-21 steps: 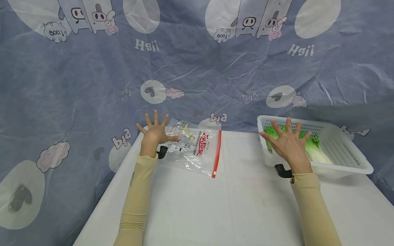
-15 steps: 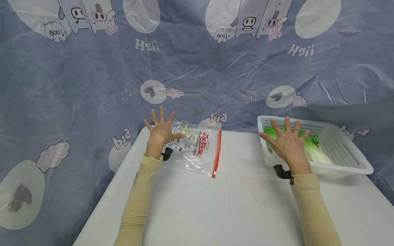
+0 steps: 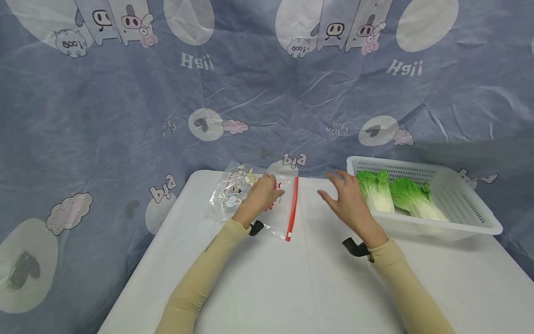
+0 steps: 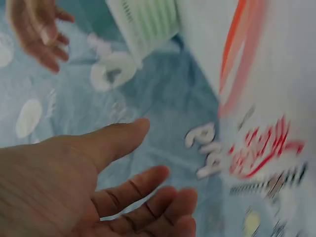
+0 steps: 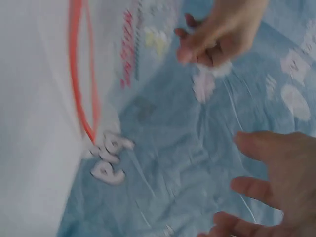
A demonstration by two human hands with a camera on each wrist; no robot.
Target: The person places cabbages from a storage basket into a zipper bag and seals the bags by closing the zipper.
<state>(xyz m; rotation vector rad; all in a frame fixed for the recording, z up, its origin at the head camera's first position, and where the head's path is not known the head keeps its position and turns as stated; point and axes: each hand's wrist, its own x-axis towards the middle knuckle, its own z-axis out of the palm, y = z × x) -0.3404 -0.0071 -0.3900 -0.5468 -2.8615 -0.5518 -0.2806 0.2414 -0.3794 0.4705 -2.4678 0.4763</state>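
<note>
A clear zip bag (image 3: pixel 275 227) with a red zip strip and cartoon print lies flat at the table's far side. Above its printed middle is my left hand (image 3: pixel 259 197), fingers loosely bent, thumb apart; the left wrist view shows nothing between them. My right hand (image 3: pixel 350 202) hovers between the bag and the white basket (image 3: pixel 467 229), fingers spread and slightly bent, holding nothing. Inside the basket, a leafy green cabbage (image 3: pixel 377 192) lies beside a second cabbage (image 3: pixel 417 199). In the right wrist view the bag's red strip (image 5: pixel 76 64) looks parted into two lines.
A white cloth covers the table (image 3: pixel 292 287). Behind it hangs a blue-grey printed curtain (image 3: pixel 267 83), which meets the table's far and left edges. The basket stands at the far right, close to the curtain.
My left hand has moved right and down over the bag, its spread fingers now bending. My right hand has moved left, off the basket, uncovering the cabbages.
</note>
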